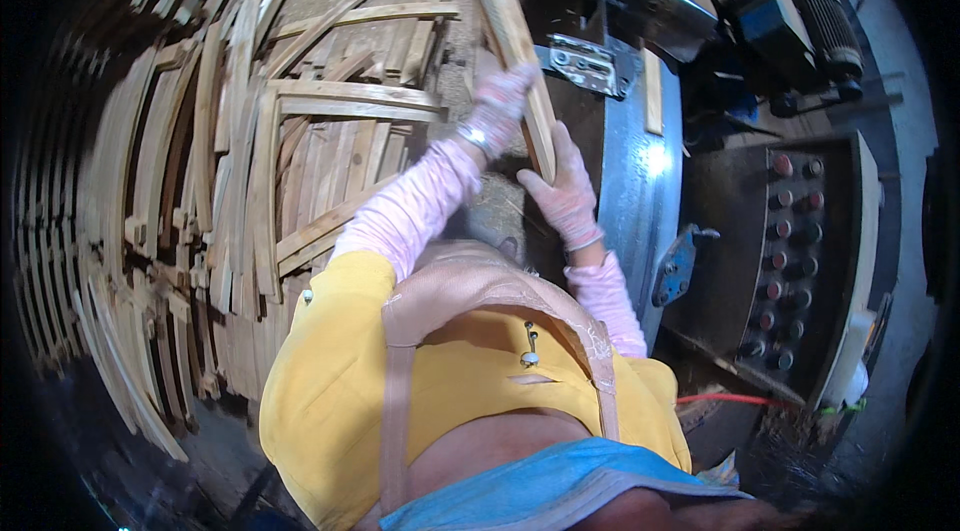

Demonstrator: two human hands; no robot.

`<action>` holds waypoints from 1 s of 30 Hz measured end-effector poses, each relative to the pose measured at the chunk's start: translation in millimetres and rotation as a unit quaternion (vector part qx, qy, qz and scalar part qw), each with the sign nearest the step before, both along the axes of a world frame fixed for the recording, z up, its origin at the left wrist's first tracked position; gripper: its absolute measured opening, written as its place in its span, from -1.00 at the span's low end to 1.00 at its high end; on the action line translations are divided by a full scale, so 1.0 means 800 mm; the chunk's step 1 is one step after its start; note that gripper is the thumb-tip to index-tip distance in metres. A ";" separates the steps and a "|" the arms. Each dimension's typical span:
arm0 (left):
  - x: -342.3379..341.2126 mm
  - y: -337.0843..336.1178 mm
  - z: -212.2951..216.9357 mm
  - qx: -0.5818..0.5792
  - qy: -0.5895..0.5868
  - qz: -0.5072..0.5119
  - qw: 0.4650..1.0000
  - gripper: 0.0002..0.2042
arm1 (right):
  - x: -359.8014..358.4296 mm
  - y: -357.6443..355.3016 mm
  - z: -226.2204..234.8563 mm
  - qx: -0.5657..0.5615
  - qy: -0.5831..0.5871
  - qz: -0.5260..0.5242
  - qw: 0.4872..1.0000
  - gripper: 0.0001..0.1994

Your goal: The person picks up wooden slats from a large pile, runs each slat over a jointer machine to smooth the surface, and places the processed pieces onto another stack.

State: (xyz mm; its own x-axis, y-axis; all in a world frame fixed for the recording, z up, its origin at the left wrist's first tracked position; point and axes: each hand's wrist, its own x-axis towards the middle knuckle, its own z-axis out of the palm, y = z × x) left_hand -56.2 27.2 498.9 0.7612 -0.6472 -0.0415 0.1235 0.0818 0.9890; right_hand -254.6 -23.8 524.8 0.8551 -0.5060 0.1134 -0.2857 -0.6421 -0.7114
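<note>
A long pale wooden board (500, 11) runs from the top edge of the view down to between my two hands. Wrapped around its left side is my left hand (500, 99), in a pale pinkish glove, partway along the board. At the board's near end, my right hand (570, 199), gloved as well, has the thumb on one side and the fingers on the other. Both arms wear pink sleeve covers. Right of the board lies the blue-grey metal machine table (640, 171), with a metal bracket (590, 66) fixed at its far part.
Stacked and loose wooden strips (240, 141) fill the left side. A short wood strip (652, 91) rests on the machine table. To the right stand a control panel (790, 261) with several buttons and a motor (828, 26). A red hose (735, 398) lies low right.
</note>
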 end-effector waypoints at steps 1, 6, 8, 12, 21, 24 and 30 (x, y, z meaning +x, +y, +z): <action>-0.040 -0.010 0.049 0.112 0.001 0.003 0.994 -0.69 | -0.026 0.005 -0.008 0.028 -0.004 -0.064 0.998 -0.13; -0.124 -0.002 -0.021 0.007 0.120 -0.244 0.962 -0.34 | -0.204 0.046 -0.041 -0.056 -0.017 -0.263 0.963 -0.30; -0.113 0.032 -0.069 0.124 0.051 -0.270 0.953 -0.31 | -0.289 0.071 -0.060 -0.095 0.078 -0.312 0.942 -0.38; -0.094 0.106 -0.079 0.275 0.083 -0.254 0.924 -0.28 | -0.326 0.077 -0.051 -0.123 0.188 -0.362 0.905 -0.46; -0.033 0.114 -0.073 0.317 -0.065 -0.149 0.934 -0.33 | -0.115 -0.184 -0.119 -0.378 0.083 -0.418 0.822 -0.37; 0.028 0.132 -0.079 0.377 -0.186 -0.095 0.902 -0.30 | -0.075 -0.192 -0.077 -0.277 0.127 -0.408 0.860 -0.37; 0.161 0.278 -0.077 0.629 -0.277 0.123 0.716 -0.27 | -0.173 -0.073 -0.067 -0.188 0.227 -0.407 0.865 -0.36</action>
